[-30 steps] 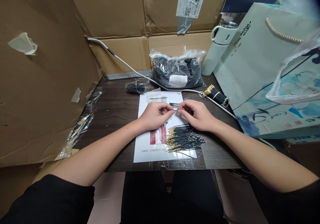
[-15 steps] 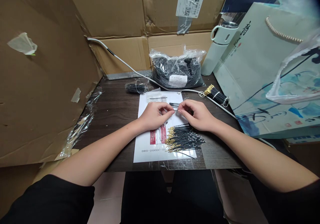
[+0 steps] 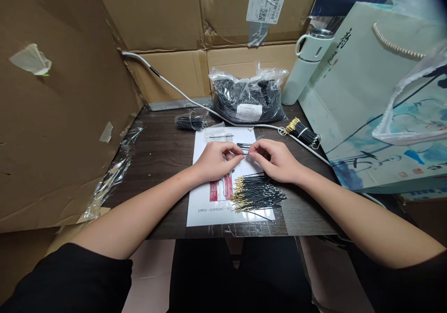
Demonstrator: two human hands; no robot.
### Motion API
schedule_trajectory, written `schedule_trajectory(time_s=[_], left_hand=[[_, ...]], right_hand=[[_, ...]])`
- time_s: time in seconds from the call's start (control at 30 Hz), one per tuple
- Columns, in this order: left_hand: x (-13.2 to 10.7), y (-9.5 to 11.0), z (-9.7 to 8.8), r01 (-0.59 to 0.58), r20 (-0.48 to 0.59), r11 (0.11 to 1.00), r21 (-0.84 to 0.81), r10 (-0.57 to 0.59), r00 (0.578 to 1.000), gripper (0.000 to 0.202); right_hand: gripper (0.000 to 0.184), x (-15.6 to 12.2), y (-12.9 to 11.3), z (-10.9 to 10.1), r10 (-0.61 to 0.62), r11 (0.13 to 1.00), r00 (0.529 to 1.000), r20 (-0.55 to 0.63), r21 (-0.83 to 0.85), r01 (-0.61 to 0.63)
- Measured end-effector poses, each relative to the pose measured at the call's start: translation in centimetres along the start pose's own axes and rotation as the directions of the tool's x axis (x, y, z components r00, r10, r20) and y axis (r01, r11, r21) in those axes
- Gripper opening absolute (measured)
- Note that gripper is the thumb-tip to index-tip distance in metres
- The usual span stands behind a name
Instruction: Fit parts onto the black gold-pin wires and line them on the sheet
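My left hand [image 3: 220,161] and my right hand [image 3: 273,160] meet over a printed sheet [image 3: 200,196], each closed in a pinch. Between their fingertips runs a thin black wire [image 3: 246,154], held at both ends; its tips are hidden by the fingers. Just behind it, several short black wires [image 3: 243,146] lie side by side on the sheet. Nearer the front edge, below my right hand, rests a loose pile of black wires with gold-coloured ends [image 3: 260,194]. A small clear plastic bag with a thin dark piece on it [image 3: 220,136] lies at the sheet's top.
A clear bag full of black wires [image 3: 246,98] stands at the back. Tied wire bundles lie left [image 3: 191,123] and right [image 3: 303,132]. A white cable [image 3: 174,88] crosses the table [image 3: 157,140]. A bottle [image 3: 303,71] and a paper bag [image 3: 366,98] stand right; cardboard walls surround the table.
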State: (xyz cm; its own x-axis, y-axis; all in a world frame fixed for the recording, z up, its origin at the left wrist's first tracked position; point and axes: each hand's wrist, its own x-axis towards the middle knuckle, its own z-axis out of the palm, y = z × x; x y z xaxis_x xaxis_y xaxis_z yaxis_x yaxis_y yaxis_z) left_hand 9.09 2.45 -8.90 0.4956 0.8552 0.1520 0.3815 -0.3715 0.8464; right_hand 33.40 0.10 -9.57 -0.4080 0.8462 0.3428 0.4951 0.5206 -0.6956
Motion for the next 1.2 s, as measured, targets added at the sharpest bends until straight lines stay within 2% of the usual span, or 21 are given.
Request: schedule_trajectory(time_s=[0.1,0.17,0.3,0.43,0.53,0.67,0.83,0.97,1.03,1.2], left_hand=[[0.1,0.0,-0.3,-0.012,-0.01,1.0,0.024,0.012,1.0,0.016],[0.2,0.0,-1.2,-0.05,0.011,0.995,0.084,0.049,0.999,0.016],[0.7,0.5,-4.6,-0.133,0.211,0.959,0.249,0.081,0.974,0.013],[1.0,1.3,-7.7,-0.046,0.348,0.919,0.392,-0.102,0.932,0.009],[0.9,1.6,-8.9,0.004,0.398,0.881,0.473,-0.218,0.891,0.009],[0.7,1.6,-9.7,0.057,0.399,0.843,0.535,-0.312,0.862,0.008],[0.6,2.1,-10.3,0.092,0.405,0.86,0.502,-0.328,0.853,0.005],[0.5,2.5,-10.0,0.109,0.512,0.886,0.451,-0.356,0.782,0.007],[0.4,2.5,-9.7,0.104,0.535,0.881,0.461,-0.369,0.76,0.009],[0.6,2.0,-9.5,0.06,0.547,0.88,0.472,-0.345,0.763,0.017]], right_hand=[[0.018,0.0,0.0,-0.1,0.0,1.0,1.0,-0.002,0.0,0.0],[0.017,0.0,0.1,-0.1,0.002,1.0,1.0,-0.003,0.0,-0.002],[0.016,0.0,0.2,-0.2,0.004,1.0,1.0,0.013,-0.004,-0.004],[0.016,0.0,0.3,-0.2,0.0,1.0,0.999,0.033,-0.016,0.001],[0.015,-0.1,0.4,-0.2,-0.003,1.0,0.999,0.046,-0.019,0.004],[0.016,-0.1,0.4,-0.2,-0.002,1.0,0.998,0.059,-0.021,0.004],[0.015,-0.1,0.4,-0.2,0.0,1.0,0.997,0.071,-0.028,0.002],[0.018,0.0,0.4,-0.1,0.011,1.0,0.997,0.076,-0.022,-0.009],[0.018,0.0,0.4,-0.1,0.016,1.0,0.997,0.077,-0.019,-0.014],[0.018,0.0,0.3,-0.2,0.005,1.0,0.997,0.076,-0.028,-0.003]])
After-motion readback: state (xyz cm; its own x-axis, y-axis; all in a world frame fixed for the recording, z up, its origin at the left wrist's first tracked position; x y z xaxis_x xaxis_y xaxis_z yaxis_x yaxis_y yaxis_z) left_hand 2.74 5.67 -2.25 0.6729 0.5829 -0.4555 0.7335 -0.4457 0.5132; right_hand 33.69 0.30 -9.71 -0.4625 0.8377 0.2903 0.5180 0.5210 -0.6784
